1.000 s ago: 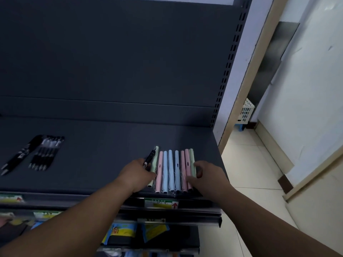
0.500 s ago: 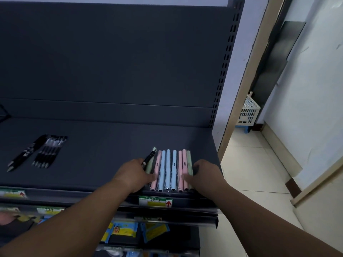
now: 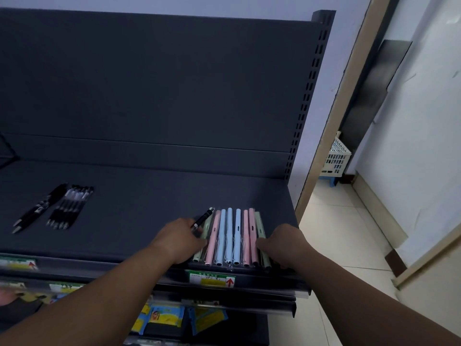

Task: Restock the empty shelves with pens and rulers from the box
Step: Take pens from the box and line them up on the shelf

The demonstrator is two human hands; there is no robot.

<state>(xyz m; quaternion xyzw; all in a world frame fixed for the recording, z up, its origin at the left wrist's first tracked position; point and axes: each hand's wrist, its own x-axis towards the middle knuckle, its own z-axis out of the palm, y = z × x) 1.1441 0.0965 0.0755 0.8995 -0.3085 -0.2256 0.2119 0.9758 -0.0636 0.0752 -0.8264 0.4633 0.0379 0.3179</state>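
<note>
Dark grey metal shelf (image 3: 139, 201), top tier of a shop rack, with a plain back panel (image 3: 162, 83) of the same colour and a perforated upright (image 3: 306, 96) at its right end.

Pastel pens (image 3: 229, 236) lie on the shelf's right front corner, side by side and touching, running front to back. Order from the left: green, pink, three blue, two pink, green. Near ends sit at the shelf's front lip, just above a price label (image 3: 210, 279) with a red arrow.

Left hand (image 3: 179, 242) sits against the left edge of the row, fingers curled, gripping a slim black pen (image 3: 203, 218) that sticks out up and to the right over the leftmost green pen. Thumb touches the row near the first pink pen.

Right hand (image 3: 283, 243) sits against the right edge of the row, fingers bent inward and touching the outer green pen. Can't tell whether it pinches that pen or only presses on it.

Well apart on the shelf's left: a tight group of black gel pens (image 3: 71, 207), parallel and tilted, with one thicker black pen (image 3: 37, 211) just beside them on their left.

Lower tiers hold yellow and blue packets (image 3: 159, 317), partly hidden by the forearms; more labels at far left are blurred.

Right of the rack: pale tiled floor (image 3: 336, 233) and, in the doorway, a white lattice basket (image 3: 335, 158) on a blue stool (image 3: 329, 179).
</note>
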